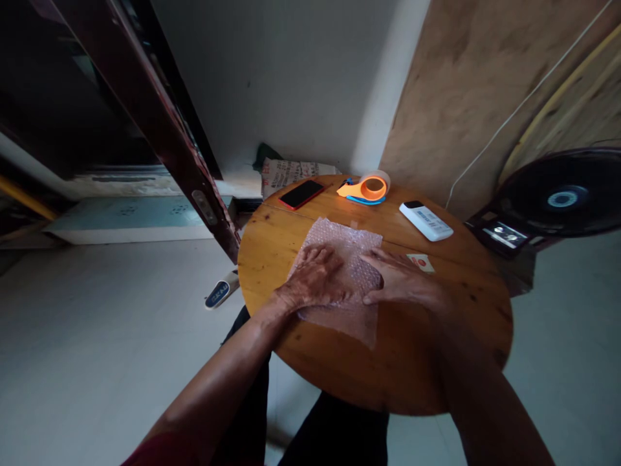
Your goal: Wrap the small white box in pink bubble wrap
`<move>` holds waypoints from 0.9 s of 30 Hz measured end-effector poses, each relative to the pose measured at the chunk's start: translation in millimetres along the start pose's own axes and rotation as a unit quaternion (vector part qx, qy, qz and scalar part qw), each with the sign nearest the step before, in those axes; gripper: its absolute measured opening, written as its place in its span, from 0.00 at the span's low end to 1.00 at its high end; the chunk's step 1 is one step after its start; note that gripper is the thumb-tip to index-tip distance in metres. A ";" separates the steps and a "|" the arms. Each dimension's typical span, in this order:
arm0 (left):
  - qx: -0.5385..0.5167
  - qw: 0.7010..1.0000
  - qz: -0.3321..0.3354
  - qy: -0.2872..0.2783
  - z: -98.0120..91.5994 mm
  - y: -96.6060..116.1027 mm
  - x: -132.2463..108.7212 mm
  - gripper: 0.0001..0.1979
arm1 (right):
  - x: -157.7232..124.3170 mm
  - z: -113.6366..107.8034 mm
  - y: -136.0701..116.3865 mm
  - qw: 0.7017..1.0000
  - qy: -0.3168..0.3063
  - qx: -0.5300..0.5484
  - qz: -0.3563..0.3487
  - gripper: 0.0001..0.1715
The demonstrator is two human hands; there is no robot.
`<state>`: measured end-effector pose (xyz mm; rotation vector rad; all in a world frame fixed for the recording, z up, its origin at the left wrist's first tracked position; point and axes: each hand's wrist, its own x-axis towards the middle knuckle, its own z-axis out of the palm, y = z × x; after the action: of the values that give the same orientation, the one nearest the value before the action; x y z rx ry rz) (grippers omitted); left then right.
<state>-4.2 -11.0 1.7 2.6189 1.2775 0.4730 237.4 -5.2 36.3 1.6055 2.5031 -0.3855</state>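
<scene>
A sheet of clear bubble wrap (339,236) lies on the round wooden table (330,372). My left hand (317,275) rests flat on its left half, fingers stretched forward. At the right edge of the sheet is my right hand (400,278), its thumb and fingers spread apart and touching the wrap. A dark gap shows between the wrap and the right palm; whether anything lies inside the wrap I cannot tell.
Along the table's far side are a red-edged phone (301,193), an orange tape dispenser (366,188) and a white remote control (425,221). Right of my right hand lies a small white packet (421,263). A black fan (563,197) stands at the right, a door (160,123) at the left.
</scene>
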 end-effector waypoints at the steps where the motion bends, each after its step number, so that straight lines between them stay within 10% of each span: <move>1: -0.007 1.000 -0.004 0.008 -1.1 0.5 0.4 0.38 | -0.2 -0.1 1.3 1.000 -0.002 0.003 0.000 0.60; 14: -0.078 0.990 0.102 -0.065 -1.8 6.7 -1.9 0.44 | -2.3 -7.0 -0.3 1.000 0.027 0.006 -0.014 0.54; 21: -0.074 0.989 0.100 -0.081 3.6 2.6 -2.0 0.45 | -4.5 -23.0 0.0 0.985 0.167 0.005 -0.041 0.31; 27: -0.061 0.993 0.070 -0.077 -0.4 1.3 -2.8 0.46 | -15.3 -22.9 40.0 0.984 0.154 -0.023 0.090 0.42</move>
<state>-5.0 -14.0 1.9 2.5961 0.9918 0.3503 280.5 3.9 56.7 1.9870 2.5197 -0.0602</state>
